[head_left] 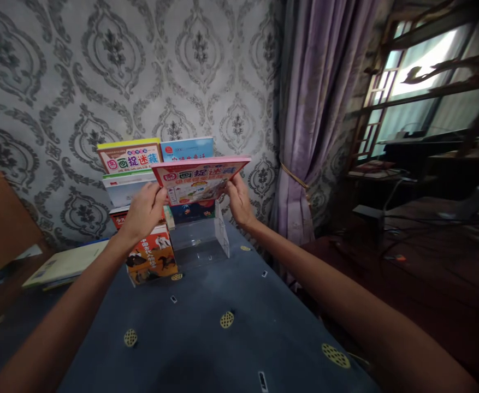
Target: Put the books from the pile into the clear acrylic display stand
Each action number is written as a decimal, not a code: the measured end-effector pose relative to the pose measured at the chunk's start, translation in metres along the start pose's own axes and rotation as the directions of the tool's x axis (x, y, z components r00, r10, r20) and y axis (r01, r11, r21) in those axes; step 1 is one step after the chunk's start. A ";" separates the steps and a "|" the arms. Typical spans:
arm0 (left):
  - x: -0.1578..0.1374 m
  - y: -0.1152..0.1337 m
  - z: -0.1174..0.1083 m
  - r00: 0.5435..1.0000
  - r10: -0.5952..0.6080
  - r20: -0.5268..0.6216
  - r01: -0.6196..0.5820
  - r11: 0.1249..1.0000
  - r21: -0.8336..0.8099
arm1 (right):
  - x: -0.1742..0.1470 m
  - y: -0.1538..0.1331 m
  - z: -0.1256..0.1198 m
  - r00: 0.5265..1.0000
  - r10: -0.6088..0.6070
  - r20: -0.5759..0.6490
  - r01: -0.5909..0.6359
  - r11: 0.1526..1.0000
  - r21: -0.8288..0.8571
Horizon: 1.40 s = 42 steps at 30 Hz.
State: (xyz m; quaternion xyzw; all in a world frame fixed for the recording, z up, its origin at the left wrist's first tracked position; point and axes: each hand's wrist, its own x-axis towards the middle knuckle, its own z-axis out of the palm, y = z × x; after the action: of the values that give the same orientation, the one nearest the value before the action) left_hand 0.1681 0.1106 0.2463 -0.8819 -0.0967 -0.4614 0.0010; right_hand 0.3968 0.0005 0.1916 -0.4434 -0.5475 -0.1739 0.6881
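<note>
While fingers (232, 189) grip both sides, the pink-edged book (198, 183) tilts

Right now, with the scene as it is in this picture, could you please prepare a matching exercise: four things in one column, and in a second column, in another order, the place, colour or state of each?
Things:
1. Pink-edged book
2. Curtain
3. Orange book
4. Tablecloth

Descriptions:
A. Dark blue
B. Standing at the front left of the clear rack
C. Held by left hand and right hand
D. Purple, tied back

Right pairs: 1-C, 2-D, 3-B, 4-A.
</note>
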 end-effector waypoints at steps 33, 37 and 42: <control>0.013 -0.028 0.037 0.942 -0.322 0.096 0.333 0.931 -0.148 | 0.019 0.045 0.009 0.980 0.102 0.170 -0.107 0.994 0.020; 0.011 -0.031 0.039 0.923 -0.374 0.096 0.385 0.900 -0.202 | 0.025 0.047 0.012 0.984 0.079 0.160 -0.083 0.996 0.019; 0.007 -0.030 0.041 0.941 -0.325 0.088 0.337 0.913 -0.228 | 0.026 0.056 0.014 0.980 0.109 0.164 -0.113 0.994 0.012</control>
State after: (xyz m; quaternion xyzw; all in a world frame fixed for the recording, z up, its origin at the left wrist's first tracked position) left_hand 0.2003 0.1451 0.2258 -0.8573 -0.1882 -0.4416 -0.1860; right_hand 0.4377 0.0490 0.1914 -0.4787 -0.5780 -0.0928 0.6543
